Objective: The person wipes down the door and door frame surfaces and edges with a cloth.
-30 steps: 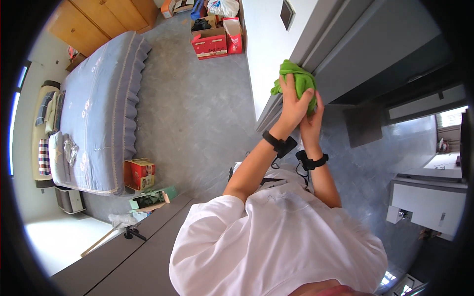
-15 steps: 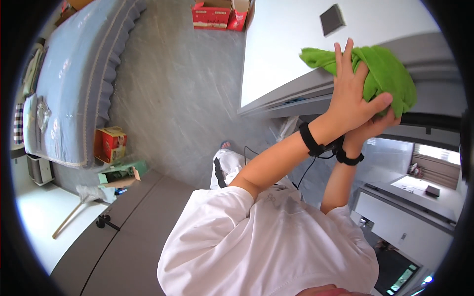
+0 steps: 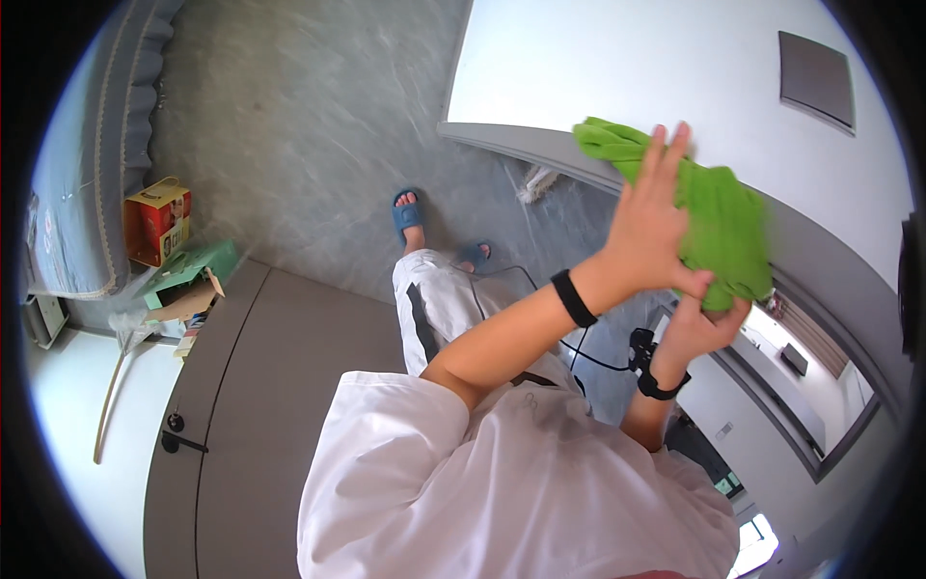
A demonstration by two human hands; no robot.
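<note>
A bright green cloth [image 3: 725,236] is bunched and folded between my two hands, in front of me and to the right. My left hand [image 3: 648,224] presses on its left side; two fingers stretch upward over the fabric and the thumb rests at its lower edge. Beneath the lower edge, my right hand [image 3: 702,330] grips the cloth, with its thumb close to the left thumb. Part of the right fingers is hidden behind the fabric. Black bands circle both wrists, and a black device with a cable sits at the right one.
The grey-edged white wall [image 3: 550,68] beyond the cloth carries a dark square panel [image 3: 818,82]. To the left are a brown door [image 3: 299,415], a bed with a blue cover [image 3: 72,193], a red-yellow box [image 3: 159,222] and a green box [image 3: 193,273]. A cable [image 3: 521,270] hangs near my legs.
My view has turned, bringing my legs and blue sandals further into sight. The cloth and both hands sit lower in the picture, and the cloth looks flatter and less rounded.
</note>
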